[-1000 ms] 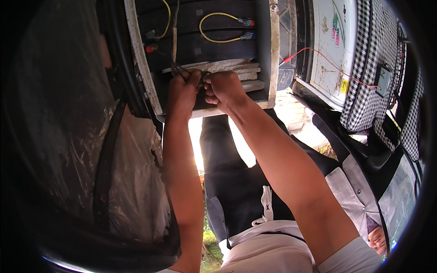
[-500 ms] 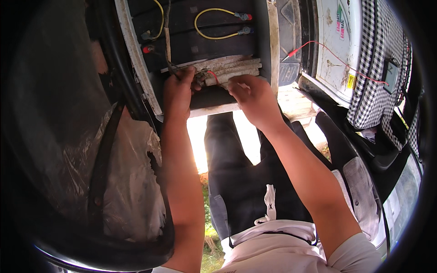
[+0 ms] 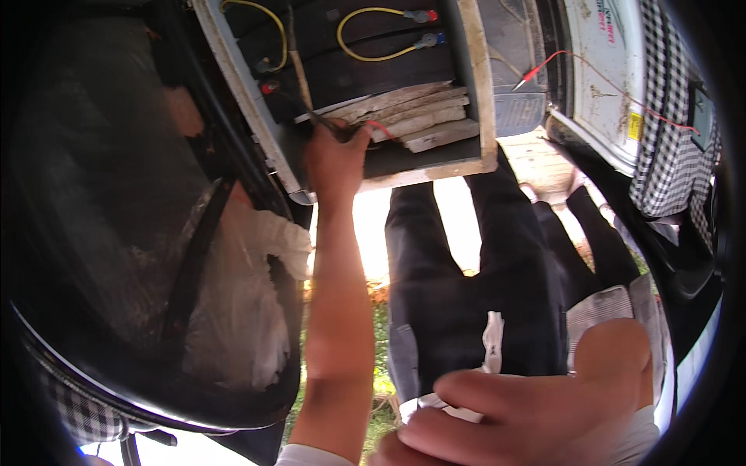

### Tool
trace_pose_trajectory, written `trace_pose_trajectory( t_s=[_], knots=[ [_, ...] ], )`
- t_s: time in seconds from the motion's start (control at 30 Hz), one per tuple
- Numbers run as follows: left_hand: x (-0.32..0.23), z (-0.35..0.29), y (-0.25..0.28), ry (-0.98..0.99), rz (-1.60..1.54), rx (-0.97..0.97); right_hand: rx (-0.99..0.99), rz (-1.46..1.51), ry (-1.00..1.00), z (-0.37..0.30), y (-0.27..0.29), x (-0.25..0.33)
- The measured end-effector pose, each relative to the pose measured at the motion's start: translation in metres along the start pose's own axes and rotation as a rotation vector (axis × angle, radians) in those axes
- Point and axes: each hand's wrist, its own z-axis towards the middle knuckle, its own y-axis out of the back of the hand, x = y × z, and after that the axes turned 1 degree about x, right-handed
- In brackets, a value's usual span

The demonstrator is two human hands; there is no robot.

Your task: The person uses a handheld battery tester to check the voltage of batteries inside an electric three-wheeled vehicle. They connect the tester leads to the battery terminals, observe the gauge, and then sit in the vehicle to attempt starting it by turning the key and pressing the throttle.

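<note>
At the near left corner of an open metal box (image 3: 488, 93), my left hand (image 3: 336, 159) is closed around a dark cable (image 3: 315, 115). A short red wire (image 3: 379, 126) sticks out beside its fingertips; the exact grip is hidden by the hand. My right hand (image 3: 528, 415) is close in front of my waist at the lower right, away from the box. Its fingers look bent but are blurred, and whether they hold anything cannot be made out. Black batteries (image 3: 311, 78) with yellow link cables (image 3: 342, 33) and red and blue terminals fill the box.
Pale, worn slabs (image 3: 435, 120) lie along the batteries' near side. A red probe (image 3: 532, 76) with a thin lead runs to a small meter (image 3: 702, 116) on a checked seat cover (image 3: 660, 101) at right. Torn plastic sheeting (image 3: 241, 326) hangs at left. Another person's legs (image 3: 598, 233) show at right.
My right hand has left the wire in the box and come back toward my body, to the lower right. My left hand stays at the cable. The view has shifted slightly.
</note>
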Motion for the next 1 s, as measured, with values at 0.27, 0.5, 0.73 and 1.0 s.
trace_pose_trajectory(
  t_s=[0.27,0.5,0.73,1.0],
  knots=[
    [-0.004,-0.005,-0.001,-0.137,0.184,-0.079,-0.608,0.183,-0.205,0.003,-0.036,0.024],
    [-0.004,-0.007,-0.006,-0.152,0.243,-0.069,-0.476,0.168,-0.064,-0.012,-0.027,0.015],
    [-0.002,-0.004,-0.006,-0.097,0.0,0.037,-0.489,0.181,-0.095,-0.004,-0.039,0.019],
    [-0.001,-0.004,-0.001,-0.091,-0.015,0.019,-0.683,0.174,-0.134,0.006,-0.036,0.016]
  ],
)
